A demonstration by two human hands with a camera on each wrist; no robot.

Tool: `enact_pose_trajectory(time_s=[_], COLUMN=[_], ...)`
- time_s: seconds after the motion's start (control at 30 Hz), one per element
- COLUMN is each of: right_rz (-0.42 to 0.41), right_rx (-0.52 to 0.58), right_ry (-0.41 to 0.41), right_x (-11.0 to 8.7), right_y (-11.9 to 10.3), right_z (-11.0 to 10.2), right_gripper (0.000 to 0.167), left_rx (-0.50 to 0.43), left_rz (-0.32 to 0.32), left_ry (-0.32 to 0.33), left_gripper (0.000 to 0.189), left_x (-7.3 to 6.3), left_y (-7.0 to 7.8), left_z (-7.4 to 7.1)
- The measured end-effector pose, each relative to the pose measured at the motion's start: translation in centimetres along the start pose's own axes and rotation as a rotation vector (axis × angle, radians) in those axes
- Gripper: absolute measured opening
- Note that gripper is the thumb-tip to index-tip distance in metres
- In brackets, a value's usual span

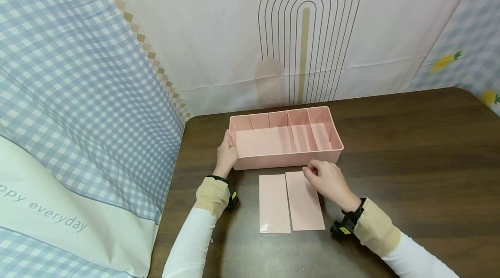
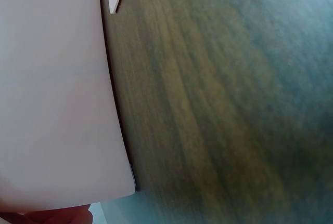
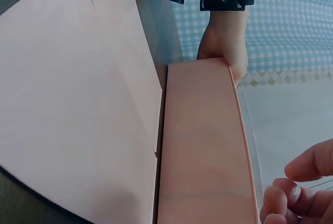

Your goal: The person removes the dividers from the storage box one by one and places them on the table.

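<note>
A pink organizer box point(image 1: 287, 160) stands on the table, with two upright dividers splitting off narrower compartments at its right side. My left hand point(image 1: 226, 154) grips the box's left end; in the left wrist view its fingers are mostly hidden behind that end. My right hand point(image 1: 327, 181) hovers by the box's front right, over the top of a flat pink panel point(image 1: 306, 208). Its fingers are loosely curled, and the right wrist view shows thumb and fingertips point(image 3: 281, 198) with nothing between them. A second pink panel point(image 1: 274, 204) lies to the left of the first.
The dark wooden table point(image 1: 410, 160) extends to the right of the box. A patterned white cloth point(image 1: 218, 30) hangs behind the table, and a blue checked cloth point(image 1: 97, 74) hangs along the left side.
</note>
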State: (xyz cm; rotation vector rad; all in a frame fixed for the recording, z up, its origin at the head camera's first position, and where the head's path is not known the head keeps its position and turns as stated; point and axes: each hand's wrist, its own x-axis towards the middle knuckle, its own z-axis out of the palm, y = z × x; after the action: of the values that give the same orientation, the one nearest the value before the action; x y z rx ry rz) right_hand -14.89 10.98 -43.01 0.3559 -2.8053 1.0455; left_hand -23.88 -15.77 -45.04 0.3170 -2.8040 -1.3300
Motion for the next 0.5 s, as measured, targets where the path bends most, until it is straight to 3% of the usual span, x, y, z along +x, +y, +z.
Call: enact_pose_trajectory(time_s=[0.5], right_rz=[0.013], right_rx=[0.021], right_ry=[0.01], right_x=[0.75], right_y=[-0.11], right_z=[-0.14], right_gripper=[0.019], left_rx=[-0.002], left_rz=[0.004], left_ry=[0.002], left_gripper=[0.046], left_x=[-0.03], left_y=[0.01], left_z=[0.02])
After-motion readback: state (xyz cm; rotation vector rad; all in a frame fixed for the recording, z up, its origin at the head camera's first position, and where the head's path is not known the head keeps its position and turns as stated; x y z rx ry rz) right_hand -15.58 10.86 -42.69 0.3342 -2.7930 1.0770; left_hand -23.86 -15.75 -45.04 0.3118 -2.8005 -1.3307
